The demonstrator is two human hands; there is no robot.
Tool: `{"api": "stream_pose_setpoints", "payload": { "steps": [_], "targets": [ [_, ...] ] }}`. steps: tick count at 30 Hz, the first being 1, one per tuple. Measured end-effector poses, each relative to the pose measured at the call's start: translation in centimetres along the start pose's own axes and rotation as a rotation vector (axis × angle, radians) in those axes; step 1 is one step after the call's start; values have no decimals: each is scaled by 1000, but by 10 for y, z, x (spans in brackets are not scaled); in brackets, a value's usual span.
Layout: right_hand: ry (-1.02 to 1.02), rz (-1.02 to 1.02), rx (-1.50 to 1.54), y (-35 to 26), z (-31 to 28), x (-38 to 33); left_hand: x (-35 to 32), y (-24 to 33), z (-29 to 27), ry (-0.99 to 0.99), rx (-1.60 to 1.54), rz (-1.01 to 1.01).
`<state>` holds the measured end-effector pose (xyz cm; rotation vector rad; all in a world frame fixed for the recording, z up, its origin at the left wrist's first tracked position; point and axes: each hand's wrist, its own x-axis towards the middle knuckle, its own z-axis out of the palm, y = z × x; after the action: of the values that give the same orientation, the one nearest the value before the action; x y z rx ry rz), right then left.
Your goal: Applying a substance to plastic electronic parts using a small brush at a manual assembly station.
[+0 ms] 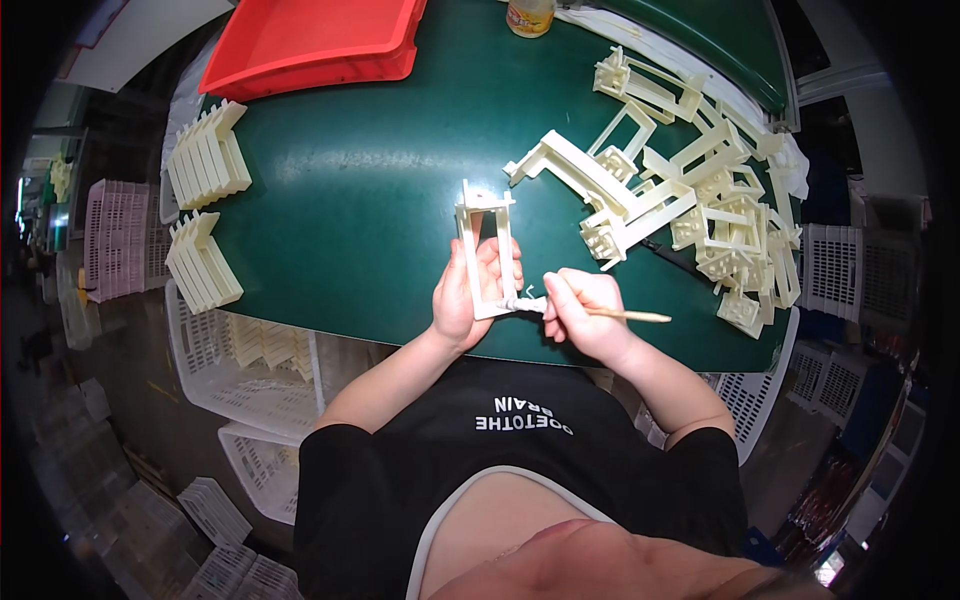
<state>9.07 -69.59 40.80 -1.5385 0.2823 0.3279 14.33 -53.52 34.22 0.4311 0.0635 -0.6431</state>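
My left hand point(456, 305) is closed around a cream plastic frame point(474, 262), a long open rectangle with small prongs at its far end. It is held just above the near part of the green table point(340, 240). In my right hand point(592, 312), thumb and fingers pinch a thin tool with a wooden handle point(640, 316) and a whitish wrapped front part. The tool's front end meets the near right corner of the frame, where a small curl point(530, 292) sticks up. Its very tip is too small to make out.
Similar cream frames lie in a loose pile point(730, 225) on the right, a dark slender object point(680, 260) partly beneath. Two neat stacks point(208, 165) of cream parts stand at the left edge. A red tray point(310, 75) and a jar point(530, 18) sit far off. White crates point(255, 405) flank me.
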Motion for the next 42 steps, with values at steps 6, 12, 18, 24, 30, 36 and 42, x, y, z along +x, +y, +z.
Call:
{"api": "stream_pose_setpoints", "payload": {
  "steps": [6, 12, 18, 24, 30, 36, 42],
  "targets": [
    [-15, 28, 33, -6, 15, 3, -2, 3, 2, 25, 22, -19],
    [-23, -7, -1, -5, 10, 0, 0, 2, 1, -9, 46, -28],
    [-16, 1, -19, 3, 1, 4, 0, -1, -7, 12, 27, -50],
    [-30, -110, 69, 10, 24, 1, 2, 4, -2, -17, 11, -38],
    [290, -1084, -618, 4, 27, 50, -3, -8, -1, 88, 171, 55],
    [18, -363, -179, -6, 22, 12, -4, -13, -6, 157, 245, 104],
    [75, -199, 85, 2, -7, -9, -12, -3, 8, 136, 381, 65]
  ]
}}
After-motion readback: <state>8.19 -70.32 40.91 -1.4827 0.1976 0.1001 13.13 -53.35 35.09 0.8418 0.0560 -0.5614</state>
